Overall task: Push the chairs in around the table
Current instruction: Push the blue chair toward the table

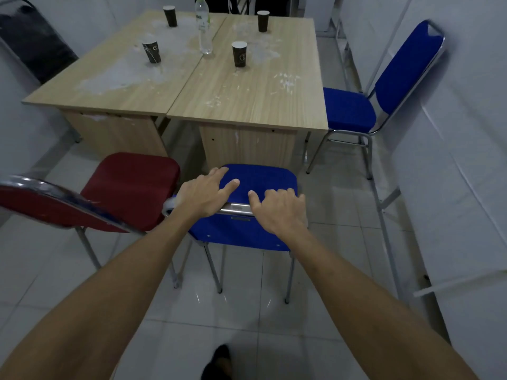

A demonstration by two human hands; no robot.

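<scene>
A blue chair stands straight in front of me, facing the near edge of the wooden table, its seat a short way out from the table. My left hand rests on top of its metal backrest bar with fingers spread. My right hand curls over the same bar beside it. A red chair stands to the left, angled, apart from the table. Another blue chair sits at the table's right side, tucked against the edge. A black chair is at the far left.
Several dark paper cups and a clear plastic bottle stand on the two joined tabletops. White walls close in on both sides, with a metal frame leaning on the right. The floor is white tile; my shoe shows below.
</scene>
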